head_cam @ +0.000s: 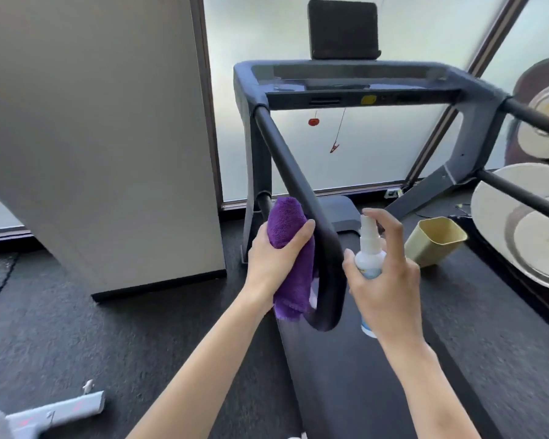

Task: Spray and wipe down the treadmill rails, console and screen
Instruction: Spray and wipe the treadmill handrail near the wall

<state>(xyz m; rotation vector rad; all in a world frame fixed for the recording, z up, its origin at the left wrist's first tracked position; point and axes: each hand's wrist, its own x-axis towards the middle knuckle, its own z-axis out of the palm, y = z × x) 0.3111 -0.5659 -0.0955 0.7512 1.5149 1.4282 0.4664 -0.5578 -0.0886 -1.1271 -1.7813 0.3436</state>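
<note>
A: Rail work, by the look of it. The left hand has its fingers curled round a bunched purple cloth and presses it against the outer side of the left rail, low down near the curved end at about six o'clock of the bar.

B: And the bottle?

A: The right hand grips the white spray bottle just at three o'clock of that same rail, fingers wrapped round its body, forefinger hooked over the pump top. The nozzle seems to face the rail, though I cannot tell whether it is spraying.

B: So the first rail is in hand, most of the job ahead?

A: I'd judge so. The console at twelve o'clock, the dark screen above it and the right rail at two o'clock all look untouched. Next move probably calls for a squeeze of the pump, then drawing the cloth up the bar toward the console.

B: Room to do that?

A: Up the rail is open. A grey panel stands close at nine o'clock, limiting elbow room. A beige cup sits on the belt at three o'clock of the bottle, and metal plates crowd the right rail.
</note>
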